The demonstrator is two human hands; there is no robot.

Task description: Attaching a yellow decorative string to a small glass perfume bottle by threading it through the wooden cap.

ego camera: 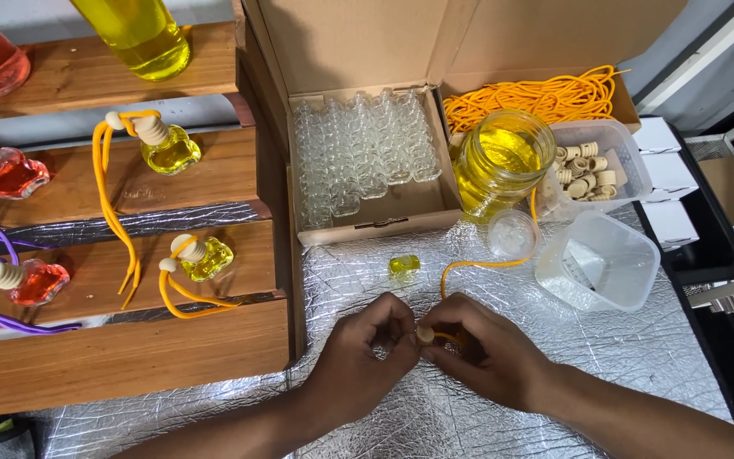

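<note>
A: What fills the view, starting with the biggest things?

B: A stepped wooden rack (121, 348) takes up the left side. Right of it lies a crinkled silver foil mat (639, 357), and at the back of the mat sits an open cardboard box (358, 42). One compartment holds rows of empty clear glass bottles (363, 149); the other holds a bundle of orange cord (537, 98).

A: And in front of the box?

B: A glass jar of yellow liquid (503, 161), lid off. Just right of it is a clear tub of small wooden caps (588, 166), and nearer the viewer an empty clear tub (601, 259). A round clear lid (511, 234) lies below the jar.

A: What sits on the rack?

B: Small filled bottles with wooden caps: two yellow ones (170, 149) with orange cords, two red ones (14, 174) with purple cords. Larger bottles of red and yellow liquid stand on the top step.

A: Where are the hands?

B: Low in the centre, over the mat, touching each other. The left hand (358, 357) and right hand (486, 353) have fingertips pressed together, pinching one wooden cap (425, 334) between them. An orange cord (469, 265) runs from that cap, curving up towards the jar.

A: Anything smaller nearby?

B: One tiny bottle of yellow liquid (403, 266), uncapped, stands on the mat just above the hands, apart from them.
</note>
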